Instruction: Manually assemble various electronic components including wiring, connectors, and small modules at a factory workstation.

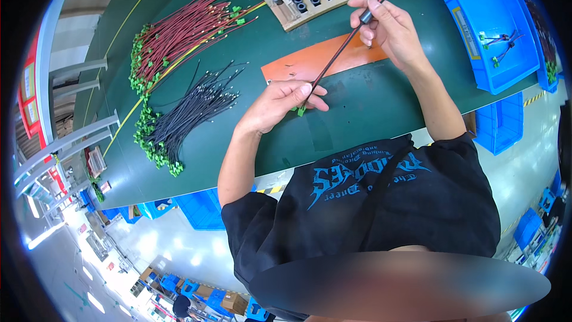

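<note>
My left hand (273, 105) pinches a pair of red and black wires (331, 63) close to their green connector (301, 111), which pokes out below the fingers. The wires run up and to the right, taut-looking. Higher up, my right hand (395, 34) has its thumb and fingers closed around a black ring-shaped core (366, 18) with the wires passing through it. The far wire ends stick out beyond that hand. Beneath both hands lies an orange sheet (281, 71) on the green table (369, 113).
Red wires (185, 39) with green connectors lie piled at the far left, with black wires (193, 104) nearer to me. A wooden tray (310, 16) holding rows of black cores stands at the back. On the right, a blue bin (500, 77) contains a few wired pieces.
</note>
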Motion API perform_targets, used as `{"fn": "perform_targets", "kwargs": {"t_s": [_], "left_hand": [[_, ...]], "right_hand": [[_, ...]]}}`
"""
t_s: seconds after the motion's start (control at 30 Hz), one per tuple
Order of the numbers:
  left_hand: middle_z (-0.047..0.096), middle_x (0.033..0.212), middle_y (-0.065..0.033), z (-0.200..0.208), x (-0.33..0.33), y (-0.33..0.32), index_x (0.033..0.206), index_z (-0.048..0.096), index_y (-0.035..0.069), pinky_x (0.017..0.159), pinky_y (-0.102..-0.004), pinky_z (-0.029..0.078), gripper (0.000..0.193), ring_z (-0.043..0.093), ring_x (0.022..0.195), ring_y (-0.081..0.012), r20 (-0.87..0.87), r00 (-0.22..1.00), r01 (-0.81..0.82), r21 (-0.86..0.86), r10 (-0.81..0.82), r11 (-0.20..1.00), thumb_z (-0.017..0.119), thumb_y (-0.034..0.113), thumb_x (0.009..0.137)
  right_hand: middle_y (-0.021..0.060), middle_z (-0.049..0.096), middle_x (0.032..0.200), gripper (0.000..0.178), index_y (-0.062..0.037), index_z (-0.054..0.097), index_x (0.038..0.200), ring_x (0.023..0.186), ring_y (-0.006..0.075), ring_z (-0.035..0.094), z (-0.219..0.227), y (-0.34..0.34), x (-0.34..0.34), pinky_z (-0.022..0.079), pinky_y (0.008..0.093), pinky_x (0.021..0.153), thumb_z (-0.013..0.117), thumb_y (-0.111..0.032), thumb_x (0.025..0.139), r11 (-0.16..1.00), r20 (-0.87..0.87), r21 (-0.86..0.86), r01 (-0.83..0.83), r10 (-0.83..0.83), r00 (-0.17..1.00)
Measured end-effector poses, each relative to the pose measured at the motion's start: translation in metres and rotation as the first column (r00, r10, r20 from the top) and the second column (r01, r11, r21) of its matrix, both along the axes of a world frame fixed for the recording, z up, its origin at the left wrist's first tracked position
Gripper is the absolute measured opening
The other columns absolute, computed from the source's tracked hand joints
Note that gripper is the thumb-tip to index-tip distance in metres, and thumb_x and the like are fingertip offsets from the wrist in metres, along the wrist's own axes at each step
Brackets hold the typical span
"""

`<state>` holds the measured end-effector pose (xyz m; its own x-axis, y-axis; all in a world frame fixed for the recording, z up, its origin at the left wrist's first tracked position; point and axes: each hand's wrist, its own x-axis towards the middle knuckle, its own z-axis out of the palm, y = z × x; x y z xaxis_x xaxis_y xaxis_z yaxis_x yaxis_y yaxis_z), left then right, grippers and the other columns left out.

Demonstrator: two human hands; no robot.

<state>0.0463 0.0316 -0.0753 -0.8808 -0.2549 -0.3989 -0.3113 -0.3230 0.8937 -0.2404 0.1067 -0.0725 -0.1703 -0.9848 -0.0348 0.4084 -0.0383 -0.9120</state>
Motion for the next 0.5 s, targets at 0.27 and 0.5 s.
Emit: {"fn": "perform_targets", "kwargs": {"t_s": [0.27, 0.5], "left_hand": [[0.070, 0.102, -0.0205, -0.007, 0.010, 0.005, 0.122, 0.061, -0.007, 0.085, -0.0382, 0.056, 0.060, 0.070, 0.093, -0.0265, 0.004, 0.988, -0.146, 0.360, 0.155, 0.922, 0.043, 0.049, 0.106], [0.071, 0.107, -0.0170, -0.015, 0.016, 0.007, 0.120, 0.063, -0.007, 0.084, -0.0346, 0.055, 0.051, 0.069, 0.093, -0.0213, -0.010, 0.996, -0.086, 0.191, 0.089, 0.978, 0.047, 0.039, 0.107]], "right_hand": [[0.0099, 0.065, 0.094, 0.039, 0.0067, 0.058, 0.124, 0.070, 0.0102, 0.049, -0.001, -0.002, -0.006, 0.045, 0.0262, 0.065, 0.043, -0.025, 0.109, 0.999, -0.013, -0.014, 0.040, -0.041, 0.999], [0.0096, 0.064, 0.095, 0.039, 0.0064, 0.058, 0.125, 0.069, 0.0103, 0.049, 0.000, -0.003, -0.004, 0.044, 0.0259, 0.065, 0.043, -0.026, 0.109, 1.000, -0.016, -0.021, 0.005, -0.005, 1.000]]}}
